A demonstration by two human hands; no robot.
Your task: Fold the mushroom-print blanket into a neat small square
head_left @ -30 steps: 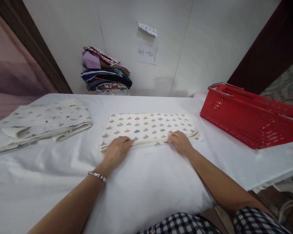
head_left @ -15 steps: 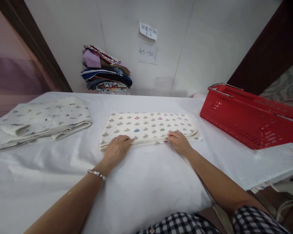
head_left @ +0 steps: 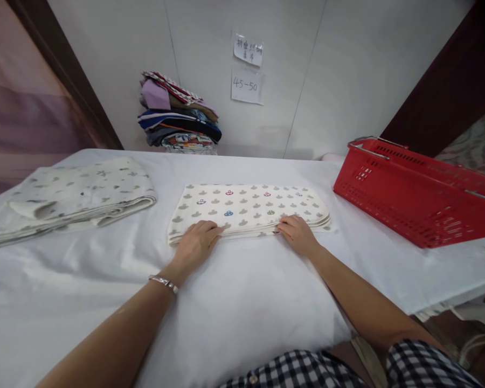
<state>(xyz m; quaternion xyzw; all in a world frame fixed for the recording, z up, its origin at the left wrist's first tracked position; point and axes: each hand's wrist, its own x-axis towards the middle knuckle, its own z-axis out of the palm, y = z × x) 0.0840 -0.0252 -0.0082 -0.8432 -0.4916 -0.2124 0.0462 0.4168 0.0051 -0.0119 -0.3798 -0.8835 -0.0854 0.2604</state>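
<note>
A cream cloth (head_left: 248, 207) lies folded into a long flat rectangle in front of me, printed with grey mushroom-like shapes and a few coloured ones. Its layered folded edges face me. My left hand (head_left: 196, 243) pinches the near edge left of the middle, fingers on top and a silver bracelet on the wrist. Farther right, my right hand (head_left: 299, 235) pinches that same edge, its fingertips on the upper layers. The thumbs are partly hidden.
A white sheet covers the table (head_left: 246, 302). At the left lies another folded patterned cloth (head_left: 92, 188). A red plastic basket (head_left: 408, 188) stands on the right. Behind the table, folded fabrics (head_left: 180, 116) are stacked against the wall, left of two paper signs (head_left: 248, 83).
The view has shifted slightly, so everything sits a little farther right. Both hands keep their places on the cloth's near edge.
</note>
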